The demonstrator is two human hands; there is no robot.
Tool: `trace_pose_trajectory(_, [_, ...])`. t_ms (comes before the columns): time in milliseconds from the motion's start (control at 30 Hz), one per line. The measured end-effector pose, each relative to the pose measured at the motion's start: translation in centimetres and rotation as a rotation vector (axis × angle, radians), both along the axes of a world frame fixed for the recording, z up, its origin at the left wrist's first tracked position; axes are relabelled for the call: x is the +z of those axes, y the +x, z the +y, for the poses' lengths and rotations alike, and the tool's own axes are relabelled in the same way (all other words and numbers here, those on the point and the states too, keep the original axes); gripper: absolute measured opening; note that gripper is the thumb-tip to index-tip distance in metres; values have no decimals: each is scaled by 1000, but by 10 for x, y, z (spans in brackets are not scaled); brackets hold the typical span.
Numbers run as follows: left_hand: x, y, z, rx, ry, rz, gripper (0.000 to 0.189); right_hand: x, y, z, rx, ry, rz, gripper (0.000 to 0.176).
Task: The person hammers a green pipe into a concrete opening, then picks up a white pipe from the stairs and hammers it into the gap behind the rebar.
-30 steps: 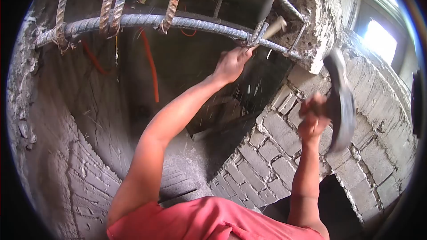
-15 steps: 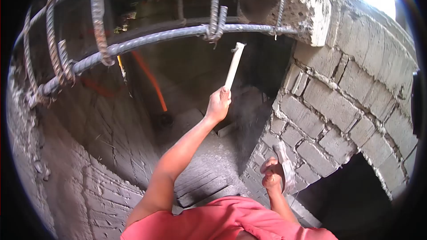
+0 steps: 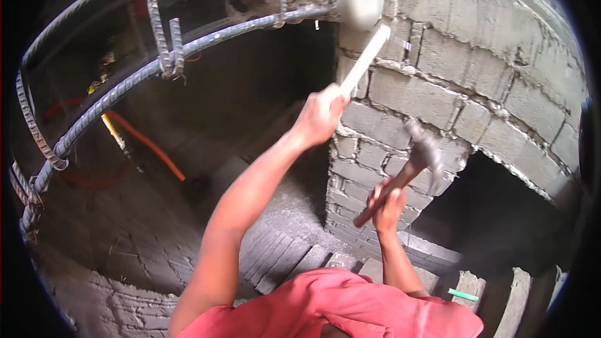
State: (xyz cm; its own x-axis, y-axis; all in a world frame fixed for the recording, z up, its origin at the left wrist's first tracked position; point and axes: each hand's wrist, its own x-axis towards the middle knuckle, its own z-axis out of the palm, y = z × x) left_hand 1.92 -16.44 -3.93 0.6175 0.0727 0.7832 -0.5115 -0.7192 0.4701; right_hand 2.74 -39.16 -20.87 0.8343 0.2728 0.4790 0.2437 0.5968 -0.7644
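Stick (image 3: 365, 60): one, pale, slanting up to the right in front of the block wall (image 3: 410, 97); whether its tip touches, I cannot tell.
Left hand (image 3: 321, 117): fingers closed around the stick's lower end.
Hammer (image 3: 408, 174): one, head blurred, below the stick.
Right hand (image 3: 389, 208): fingers wrapped around the hammer's handle.
Opening (image 3: 494, 203): one, dark, in the wall.
Green strip (image 3: 463, 294): one, near the red shirt (image 3: 319, 294).

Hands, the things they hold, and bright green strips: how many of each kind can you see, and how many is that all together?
Hands: 2 (left hand, right hand)
Hammer, in the right hand: 1
Pale stick, in the left hand: 1
Bright green strip: 1
Total: 5
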Motion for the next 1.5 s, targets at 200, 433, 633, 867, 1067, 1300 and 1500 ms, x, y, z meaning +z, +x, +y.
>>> trace_pose_trajectory(200, [97,69,4,-124,-441,342,46,164,68,12,28,805,-263,53])
trace_pose_trajectory(433, [101,70,25,-112,-488,408,49,225,129,74,43,819,-249,50])
trace_pose_trajectory(633, [94,71,16,-27,-574,458,48,196,121,116,183,-233,-272,35])
trace_pose_trajectory(867, [-26,-20,41,92,-209,113,45,60,49,72,494,483,28,43])
trace_pose_trajectory(1067, [-152,-146,72,567,-861,158,30,-13,41,3,154,-152,-23,64])
trace_pose_trajectory(1300, [-79,-161,83,585,-357,-241,45,14,17,20,164,-152,-104,67])
trace_pose_trajectory(1500, [-7,-99,139,472,-231,-310,56,57,8,67,149,22,-314,74])
